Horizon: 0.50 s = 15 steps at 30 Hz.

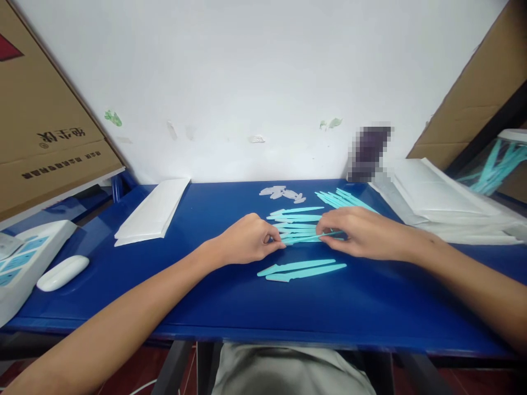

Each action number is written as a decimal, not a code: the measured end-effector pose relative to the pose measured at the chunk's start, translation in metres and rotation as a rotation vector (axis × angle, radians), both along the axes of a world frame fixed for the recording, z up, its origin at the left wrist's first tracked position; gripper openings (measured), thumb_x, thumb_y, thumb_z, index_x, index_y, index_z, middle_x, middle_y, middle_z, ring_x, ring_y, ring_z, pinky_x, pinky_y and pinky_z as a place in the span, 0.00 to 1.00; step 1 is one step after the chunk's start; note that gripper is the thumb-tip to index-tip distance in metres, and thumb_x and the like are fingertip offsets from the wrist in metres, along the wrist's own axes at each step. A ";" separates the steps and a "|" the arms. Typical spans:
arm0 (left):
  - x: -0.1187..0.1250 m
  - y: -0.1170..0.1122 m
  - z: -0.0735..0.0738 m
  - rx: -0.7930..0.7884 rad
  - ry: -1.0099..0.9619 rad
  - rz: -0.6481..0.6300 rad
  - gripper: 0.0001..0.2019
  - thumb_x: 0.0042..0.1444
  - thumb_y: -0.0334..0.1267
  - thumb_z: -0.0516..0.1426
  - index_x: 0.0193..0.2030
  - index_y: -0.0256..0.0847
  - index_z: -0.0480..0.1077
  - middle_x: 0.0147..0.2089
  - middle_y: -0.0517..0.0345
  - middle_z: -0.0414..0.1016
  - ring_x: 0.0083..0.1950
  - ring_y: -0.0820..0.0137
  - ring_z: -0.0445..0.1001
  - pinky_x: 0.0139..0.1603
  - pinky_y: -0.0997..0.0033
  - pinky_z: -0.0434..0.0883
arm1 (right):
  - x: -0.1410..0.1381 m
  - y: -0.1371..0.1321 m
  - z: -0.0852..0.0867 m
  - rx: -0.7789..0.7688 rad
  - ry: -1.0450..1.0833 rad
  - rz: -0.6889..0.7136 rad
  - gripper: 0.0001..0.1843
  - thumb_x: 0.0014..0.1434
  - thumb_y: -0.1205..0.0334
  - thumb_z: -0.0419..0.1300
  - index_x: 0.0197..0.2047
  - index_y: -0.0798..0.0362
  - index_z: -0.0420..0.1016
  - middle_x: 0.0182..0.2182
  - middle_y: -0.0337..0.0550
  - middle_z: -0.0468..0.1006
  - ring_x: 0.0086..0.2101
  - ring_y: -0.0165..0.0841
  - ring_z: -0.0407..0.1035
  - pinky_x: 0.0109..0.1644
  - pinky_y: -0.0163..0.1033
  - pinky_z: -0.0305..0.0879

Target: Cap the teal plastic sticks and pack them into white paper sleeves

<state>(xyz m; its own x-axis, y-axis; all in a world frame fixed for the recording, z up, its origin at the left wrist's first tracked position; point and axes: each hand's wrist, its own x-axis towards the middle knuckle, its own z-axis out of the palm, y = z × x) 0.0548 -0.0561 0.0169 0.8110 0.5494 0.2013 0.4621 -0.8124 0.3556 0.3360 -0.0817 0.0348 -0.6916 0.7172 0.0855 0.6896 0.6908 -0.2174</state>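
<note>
Pinching one turquoise stick (pixel 302 239), both hands (pixel 249 240) (pixel 359 233) are left of a clear tub (pixel 514 135) containing similar sticks (pixel 496 164).

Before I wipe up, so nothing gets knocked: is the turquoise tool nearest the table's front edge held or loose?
Loose: the turquoise tool lies on the blue table, apart from the left hand and the right hand.
</note>
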 end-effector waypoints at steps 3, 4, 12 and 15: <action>-0.003 0.004 0.002 0.001 -0.056 0.037 0.15 0.67 0.45 0.57 0.39 0.38 0.80 0.19 0.63 0.69 0.20 0.75 0.65 0.28 0.72 0.62 | 0.002 0.002 -0.001 0.042 -0.009 0.025 0.11 0.66 0.58 0.55 0.39 0.51 0.78 0.35 0.45 0.81 0.33 0.36 0.73 0.37 0.39 0.60; -0.005 0.007 0.002 0.023 -0.086 0.062 0.15 0.68 0.46 0.56 0.42 0.38 0.80 0.20 0.63 0.69 0.21 0.74 0.66 0.29 0.72 0.62 | 0.001 0.002 -0.001 0.057 -0.003 0.031 0.11 0.66 0.58 0.56 0.39 0.51 0.79 0.35 0.45 0.80 0.33 0.36 0.73 0.37 0.39 0.60; -0.019 0.043 -0.019 0.195 -0.007 0.262 0.21 0.72 0.44 0.46 0.62 0.41 0.72 0.57 0.45 0.71 0.56 0.58 0.70 0.59 0.54 0.68 | -0.011 -0.012 0.004 -0.132 0.027 0.123 0.09 0.64 0.59 0.60 0.38 0.51 0.81 0.37 0.44 0.80 0.35 0.34 0.72 0.38 0.39 0.63; -0.014 0.057 -0.025 0.194 0.103 0.312 0.24 0.72 0.45 0.44 0.68 0.42 0.67 0.66 0.43 0.65 0.62 0.52 0.64 0.60 0.46 0.66 | -0.015 -0.013 0.004 -0.160 0.003 0.136 0.09 0.64 0.62 0.59 0.39 0.51 0.82 0.36 0.43 0.80 0.33 0.33 0.72 0.37 0.39 0.63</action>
